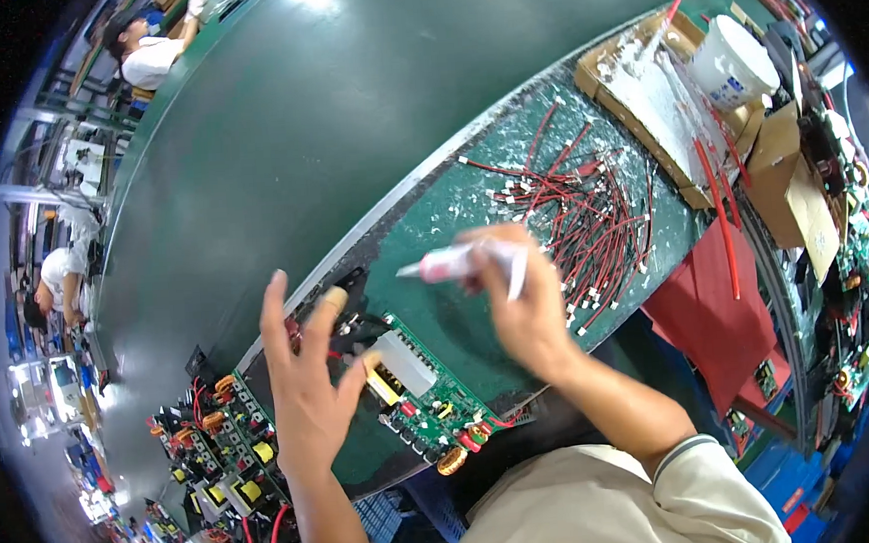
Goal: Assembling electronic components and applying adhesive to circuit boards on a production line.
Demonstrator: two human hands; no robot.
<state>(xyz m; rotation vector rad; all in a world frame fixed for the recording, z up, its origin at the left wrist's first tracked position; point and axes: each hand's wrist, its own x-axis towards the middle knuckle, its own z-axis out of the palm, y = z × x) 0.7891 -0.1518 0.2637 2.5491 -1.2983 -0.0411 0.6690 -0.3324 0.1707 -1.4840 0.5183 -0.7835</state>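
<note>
My right hand (527,311) is wrapped round a white and pink squeeze tube (446,264), whose narrow nozzle points left above the bench. Slightly smeared by motion, that hand is held clear of the bench top. My left hand (309,411) has its fingers spread, with pale finger cots on a fingertip and the thumb. Its thumb is near the left edge of a green circuit board (451,394); I cannot tell whether they touch. The board carries a grey metal heat sink (406,363), a yellow transformer (383,386) and a copper coil (452,460). Dark parts by its far end are partly hidden by my left hand.
A heap of red and black wire leads (589,224) lies right of my right hand. Beyond it stand a cardboard tray (634,143) smeared white and a white bucket (735,59). More populated boards (222,440) sit at left. Two people (153,60) are across the way.
</note>
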